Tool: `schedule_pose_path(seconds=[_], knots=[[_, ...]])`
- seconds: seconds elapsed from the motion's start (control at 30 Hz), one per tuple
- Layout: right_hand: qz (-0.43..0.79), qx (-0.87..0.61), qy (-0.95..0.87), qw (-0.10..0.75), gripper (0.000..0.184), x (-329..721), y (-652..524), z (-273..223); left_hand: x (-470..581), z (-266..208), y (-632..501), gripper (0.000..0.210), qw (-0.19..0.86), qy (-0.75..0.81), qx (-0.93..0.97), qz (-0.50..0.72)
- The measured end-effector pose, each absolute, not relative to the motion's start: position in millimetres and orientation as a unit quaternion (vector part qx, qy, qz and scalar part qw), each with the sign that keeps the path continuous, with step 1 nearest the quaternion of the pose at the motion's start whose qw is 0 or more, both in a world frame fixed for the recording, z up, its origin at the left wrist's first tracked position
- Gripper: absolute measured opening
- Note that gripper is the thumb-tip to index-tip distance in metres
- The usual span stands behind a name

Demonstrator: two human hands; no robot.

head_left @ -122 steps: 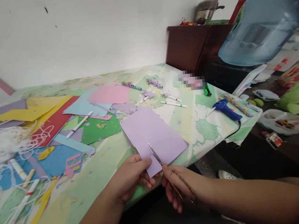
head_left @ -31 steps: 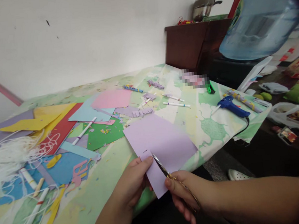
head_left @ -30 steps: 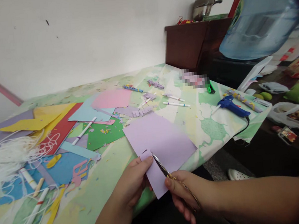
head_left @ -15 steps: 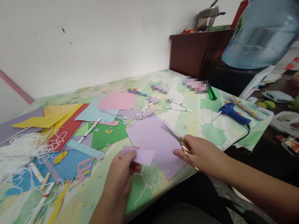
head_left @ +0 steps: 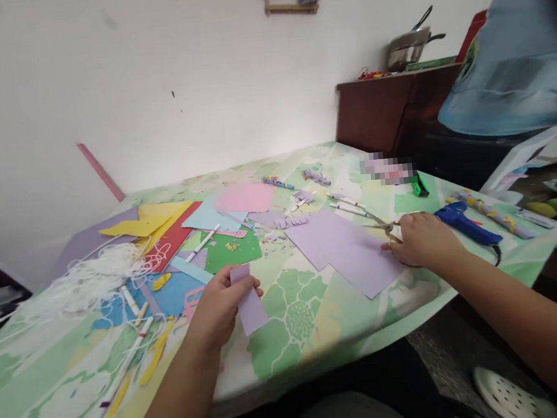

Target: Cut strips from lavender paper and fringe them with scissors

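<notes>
My left hand (head_left: 225,298) pinches a small light purple paper piece (head_left: 252,307) between thumb and fingers, over the table's front part. To the right, my right hand (head_left: 425,238) is closed around gold-handled scissors (head_left: 388,227), whose blades are parted and point left. They are over the right edge of a larger light purple sheet (head_left: 345,252), which lies on the tablecloth with a corner cut out of its near edge. Beyond that sheet lies a fringed purple strip (head_left: 289,221). Two white markers (head_left: 349,209) are near the scissor tips.
A blue glue gun (head_left: 470,225) lies right of my right hand, beside a decorated stick (head_left: 496,213). White string (head_left: 94,277) and coloured sheets, including a green sheet (head_left: 231,251), spread across the left. A large water bottle (head_left: 502,85) stands beyond the table's right end.
My right hand has moved the scissors right, away from my left hand, and the blades have opened wider. The small purple piece has turned to hang downward. The camera view has shifted.
</notes>
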State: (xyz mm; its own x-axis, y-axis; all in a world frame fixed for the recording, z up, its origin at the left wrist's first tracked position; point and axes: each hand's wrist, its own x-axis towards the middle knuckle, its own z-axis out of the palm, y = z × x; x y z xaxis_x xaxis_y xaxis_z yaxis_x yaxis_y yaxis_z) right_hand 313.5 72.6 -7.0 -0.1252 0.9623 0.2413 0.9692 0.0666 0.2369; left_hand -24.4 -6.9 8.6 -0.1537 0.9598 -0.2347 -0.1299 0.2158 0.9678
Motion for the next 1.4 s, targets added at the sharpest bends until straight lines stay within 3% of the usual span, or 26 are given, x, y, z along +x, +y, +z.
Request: schedule_pose_path(seconds=[0.1,0.17,0.37,0.7,1.1,1.4], knots=[[-0.132,-0.684,-0.716,0.038,0.055,302.2,73.6,3.8,-25.5,8.6,1.4,0.02,0.563,0.532,0.37,0.513],[-0.04,-0.663,-0.746,0.049,0.05,281.5,69.6,11.6,-26.2,6.6,8.0,0.02,0.58,0.513,0.372,0.512],[0.199,-0.471,-0.85,0.126,0.031,203.7,62.9,19.0,-23.0,-6.5,18.7,0.015,0.614,0.481,0.326,0.534],[0.238,-0.432,-0.857,0.149,0.032,136.6,56.8,-17.8,-9.5,-17.0,15.3,0.016,0.585,0.489,0.315,0.566],[0.191,-0.432,-0.868,0.151,0.035,144.7,58.0,-18.9,-5.8,-19.6,19.2,0.013,0.581,0.464,0.292,0.601],[0.27,-0.423,-0.843,0.193,0.028,148.3,60.4,-18.8,-7.8,-22.1,22.8,0.014,0.56,0.479,0.239,0.632]])
